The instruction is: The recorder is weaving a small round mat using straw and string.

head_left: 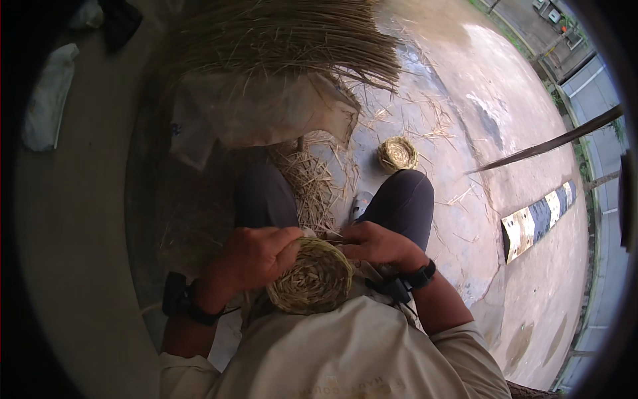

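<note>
A small round basket (311,279) woven from yellow-green straw lies in my lap, its hollow turned up toward me. My left hand (266,256) is closed on its left rim, thumb toward the inside. At the far right of the rim, my right hand (380,243) has its fingers pinched together close to the weave. What those fingers hold is too small and too hidden to make out. Each wrist wears a dark strapped device. Beyond my right knee, a second straw basket (398,154) sits on the floor.
A thick bundle of dry straw stalks (286,36) lies ahead over a translucent plastic sheet (266,110). Loose straw (312,186) is heaped between my legs. To the right are a slanting pole (545,141) and a black-and-pale striped barrier (539,218); a white bag (52,100) is at far left.
</note>
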`<state>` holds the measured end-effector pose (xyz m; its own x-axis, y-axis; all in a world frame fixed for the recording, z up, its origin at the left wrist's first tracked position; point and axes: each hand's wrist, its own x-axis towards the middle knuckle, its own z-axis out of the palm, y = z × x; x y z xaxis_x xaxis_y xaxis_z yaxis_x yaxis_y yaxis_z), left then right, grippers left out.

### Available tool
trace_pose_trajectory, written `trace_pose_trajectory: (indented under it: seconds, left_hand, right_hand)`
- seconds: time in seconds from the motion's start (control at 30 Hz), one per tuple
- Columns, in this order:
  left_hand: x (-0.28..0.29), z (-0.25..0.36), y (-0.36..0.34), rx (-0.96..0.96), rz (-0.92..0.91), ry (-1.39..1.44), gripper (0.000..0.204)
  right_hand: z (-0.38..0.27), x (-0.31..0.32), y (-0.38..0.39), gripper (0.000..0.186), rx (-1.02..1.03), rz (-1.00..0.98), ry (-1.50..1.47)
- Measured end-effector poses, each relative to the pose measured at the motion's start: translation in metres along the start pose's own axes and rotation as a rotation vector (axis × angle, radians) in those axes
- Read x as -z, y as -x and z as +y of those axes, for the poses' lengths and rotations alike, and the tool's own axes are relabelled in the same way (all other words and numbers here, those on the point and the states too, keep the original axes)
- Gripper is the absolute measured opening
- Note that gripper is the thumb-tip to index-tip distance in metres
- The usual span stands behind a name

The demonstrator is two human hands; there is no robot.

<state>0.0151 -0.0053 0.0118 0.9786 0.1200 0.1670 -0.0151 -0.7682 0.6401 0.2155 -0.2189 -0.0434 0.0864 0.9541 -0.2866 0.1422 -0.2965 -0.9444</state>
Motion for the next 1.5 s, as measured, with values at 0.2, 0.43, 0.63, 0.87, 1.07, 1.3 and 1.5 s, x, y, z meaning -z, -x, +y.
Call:
trace_pose_trajectory:
  seconds: [0.2, 0.43, 0.63, 0.87, 1.07, 1.3, 1.5]
  left_hand:
    - [0.001, 0.002, -0.003, -0.038, -0.001, 0.002, 0.021]
    - [0.008, 0.005, 0.001, -0.078, -0.071, -0.108, 0.023]
    - [0.009, -0.005, 0.021, -0.029, -0.166, -0.241, 0.027]
    - [-0.008, -0.016, 0.050, 0.149, -0.107, -0.009, 0.023]
    - [-0.025, -0.009, 0.045, 0.159, -0.002, 0.020, 0.021]
    - [-0.012, -0.005, 0.036, 0.118, -0.064, -0.052, 0.024]
    - [-0.011, -0.021, 0.045, 0.286, -0.123, 0.047, 0.040]
  right_hand:
    - [-0.002, 0.019, 0.003, 0.038, -0.026, 0.036, -0.733]
    - [-0.033, 0.024, -0.029, 0.029, 0.366, 0.255, -0.267]
    - [-0.054, -0.019, -0.013, 0.027, 0.257, 0.220, 0.485]
    - [-0.045, -0.021, -0.006, 0.021, 0.271, 0.223, 0.497]
    - [-0.012, -0.007, -0.003, 0.023, 0.136, 0.327, -0.152]
    - [-0.073, -0.035, -0.066, 0.033, 0.793, 0.147, -0.036]
    - [-0.090, -0.092, -0.043, 0.031, 0.929, -0.403, 0.348]
